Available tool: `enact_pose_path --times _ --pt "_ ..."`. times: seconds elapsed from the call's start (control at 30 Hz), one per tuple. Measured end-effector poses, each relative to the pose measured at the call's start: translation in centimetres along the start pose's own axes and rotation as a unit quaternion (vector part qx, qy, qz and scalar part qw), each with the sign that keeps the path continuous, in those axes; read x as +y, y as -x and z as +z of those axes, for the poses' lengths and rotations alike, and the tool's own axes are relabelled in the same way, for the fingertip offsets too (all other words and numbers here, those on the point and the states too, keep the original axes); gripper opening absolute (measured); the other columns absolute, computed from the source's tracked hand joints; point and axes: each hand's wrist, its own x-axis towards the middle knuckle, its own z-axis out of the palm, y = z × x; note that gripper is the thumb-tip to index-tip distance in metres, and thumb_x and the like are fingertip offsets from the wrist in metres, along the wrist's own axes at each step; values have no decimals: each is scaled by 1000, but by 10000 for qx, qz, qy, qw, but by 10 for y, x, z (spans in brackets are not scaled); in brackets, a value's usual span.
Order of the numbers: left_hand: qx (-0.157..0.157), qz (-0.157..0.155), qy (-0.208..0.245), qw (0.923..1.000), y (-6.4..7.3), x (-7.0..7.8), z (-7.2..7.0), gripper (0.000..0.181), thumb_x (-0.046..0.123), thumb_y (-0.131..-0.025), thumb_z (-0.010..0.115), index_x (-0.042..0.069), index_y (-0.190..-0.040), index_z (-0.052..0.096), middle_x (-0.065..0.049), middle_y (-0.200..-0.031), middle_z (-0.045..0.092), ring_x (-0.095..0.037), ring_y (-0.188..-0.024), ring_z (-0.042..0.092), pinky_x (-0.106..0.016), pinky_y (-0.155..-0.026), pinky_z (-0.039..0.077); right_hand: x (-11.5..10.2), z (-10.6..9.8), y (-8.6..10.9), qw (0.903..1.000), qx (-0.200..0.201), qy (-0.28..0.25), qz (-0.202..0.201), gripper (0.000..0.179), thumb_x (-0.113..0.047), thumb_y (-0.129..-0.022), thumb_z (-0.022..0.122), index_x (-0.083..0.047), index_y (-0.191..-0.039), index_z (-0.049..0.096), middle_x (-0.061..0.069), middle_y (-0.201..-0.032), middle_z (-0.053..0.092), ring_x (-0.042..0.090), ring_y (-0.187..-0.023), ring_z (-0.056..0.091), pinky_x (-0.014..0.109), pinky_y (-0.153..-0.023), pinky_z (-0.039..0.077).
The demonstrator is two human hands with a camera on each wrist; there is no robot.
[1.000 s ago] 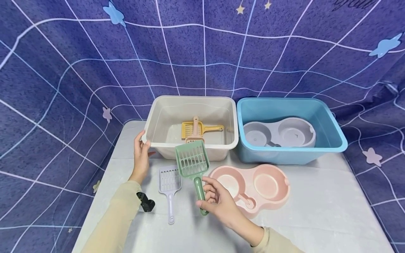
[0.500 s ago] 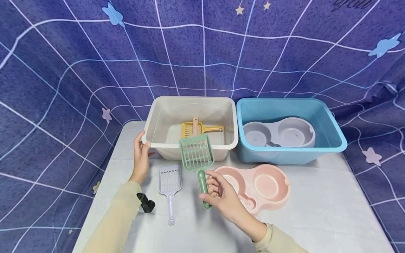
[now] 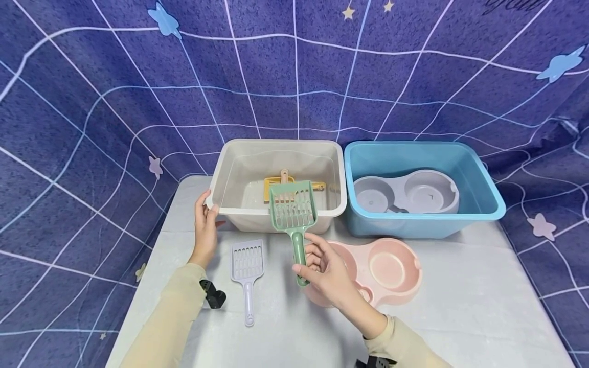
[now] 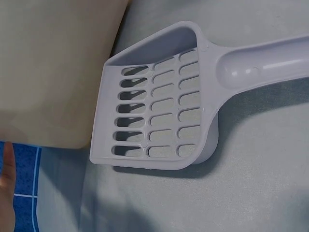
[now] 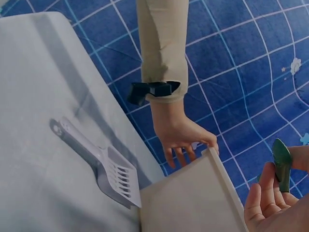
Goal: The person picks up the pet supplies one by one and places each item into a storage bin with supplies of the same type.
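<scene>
My right hand (image 3: 333,278) pinches the handle of a green litter scoop (image 3: 298,248) between thumb and fingers. The slotted head points away from me and overlaps the front rim of the beige litter box (image 3: 280,141). Inside that box lie a yellow scoop (image 3: 318,185) and a peach scoop (image 3: 284,175), partly hidden behind the green one. My left hand (image 3: 205,230) holds the box's front left corner, thumb at the rim and fingers along the side. Between my arms a lilac litter scoop (image 4: 206,92) lies on the table. In the right wrist view the green handle (image 5: 283,169) shows among the fingers.
A blue litter box (image 3: 414,228) stands right beside the beige one, with a grey double bowl (image 3: 452,197) inside. In front of it a pink double bowl (image 3: 408,287) sits on the table (image 3: 483,306), partly behind my right hand. A patterned purple curtain hangs behind.
My right hand has carried the green scoop forward and slightly right, so its head now covers part of the beige box's opening. The left hand stays at the corner.
</scene>
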Motion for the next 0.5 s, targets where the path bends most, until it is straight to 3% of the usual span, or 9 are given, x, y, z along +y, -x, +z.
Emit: enact_pose_path --times 0.2,0.5 --pt "-16 16 16 10000 -1 0 0 49 17 -105 37 22 -154 29 -16 -139 44 -11 -110 50 -40 -85 45 -5 -1 -6 9998 130 -133 58 70 16 -82 68 8 -144 36 5 -101 58 7 -76 56 15 -66 48" --pt "-9 20 46 10000 -1 -1 0 49 16 -105 38 19 -153 29 -17 -139 45 -11 -109 50 -40 -83 45 -13 -6 -16 9993 290 172 131 69 10 -85 69 4 -147 38 13 -108 60 11 -82 59 18 -71 52"
